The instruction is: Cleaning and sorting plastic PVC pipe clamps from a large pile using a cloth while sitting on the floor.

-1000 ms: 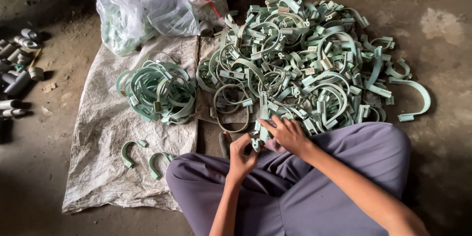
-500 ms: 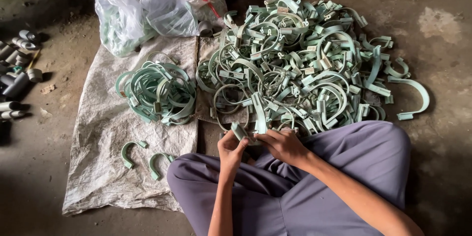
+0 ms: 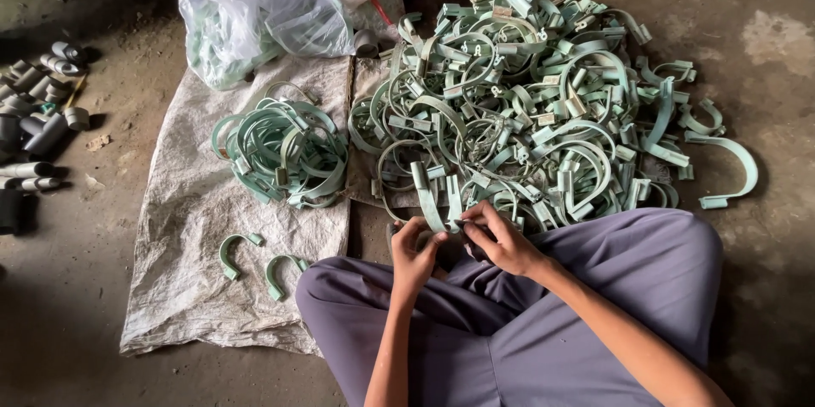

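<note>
Grey pipe pieces [image 3: 38, 131] lie far left; a woven sack [image 3: 182, 229] carries a clamp bundle [image 3: 284, 152]. Left hand [image 3: 413, 250] and right hand [image 3: 501, 237] both pinch one pale-green clamp [image 3: 433, 199] before the big heap [image 3: 526, 101].

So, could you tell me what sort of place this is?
Probably a small floor-level workshop: a bare concrete floor, a big heap of pale green clamps and a woven sack spread as a mat.

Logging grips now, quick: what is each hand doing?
Left hand: closed on a pale green clamp strip.
Right hand: fingers pinched at the same strip's lower end.
</note>
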